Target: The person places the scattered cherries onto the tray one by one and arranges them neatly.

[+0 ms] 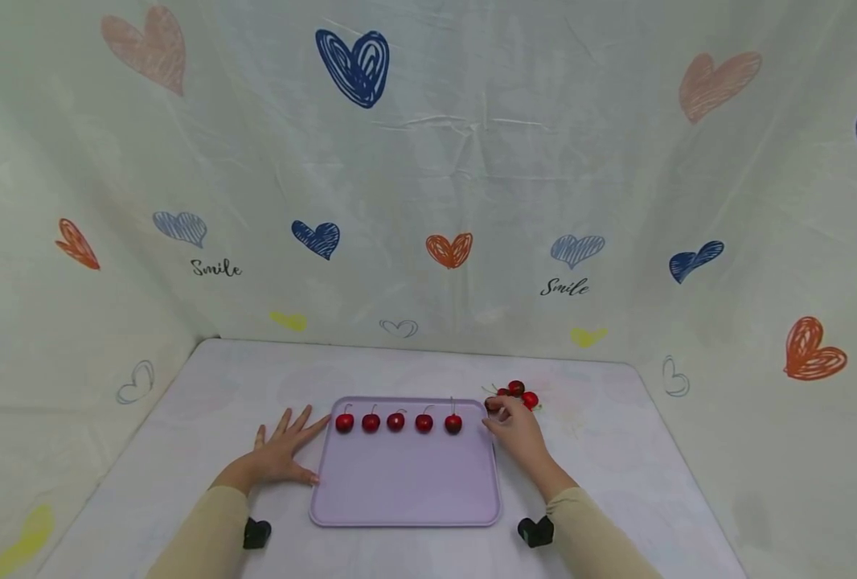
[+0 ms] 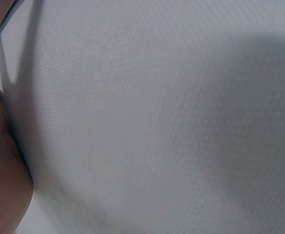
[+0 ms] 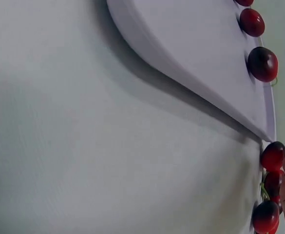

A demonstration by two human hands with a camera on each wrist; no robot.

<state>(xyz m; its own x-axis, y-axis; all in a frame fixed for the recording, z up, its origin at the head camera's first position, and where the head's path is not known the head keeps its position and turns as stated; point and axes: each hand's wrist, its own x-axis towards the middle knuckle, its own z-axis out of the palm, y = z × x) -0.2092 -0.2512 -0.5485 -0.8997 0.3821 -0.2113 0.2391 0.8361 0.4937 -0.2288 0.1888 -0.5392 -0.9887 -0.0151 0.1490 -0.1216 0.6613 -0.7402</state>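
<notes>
A lilac tray (image 1: 403, 482) lies on the table, with a row of several red cherries (image 1: 395, 421) along its far side, stems mostly up. My left hand (image 1: 280, 457) has its fingers spread beside the tray's left edge, index fingertip and thumb at the rim. At the tray's far right corner my right hand (image 1: 518, 434) reaches toward a small pile of cherries (image 1: 517, 388) on the table. Its thumb and fingers stand apart near the closest cherry (image 3: 273, 156), with no clear grip on it. The left wrist view shows part of the left hand (image 2: 8, 170) at its edge.
The white table (image 1: 255, 370) extends around the tray. Behind it hangs a pale curtain (image 1: 414, 161) printed with hearts, which also runs along both sides. A dark wrist device (image 1: 535, 531) sits at the right sleeve, another (image 1: 257, 533) at the left.
</notes>
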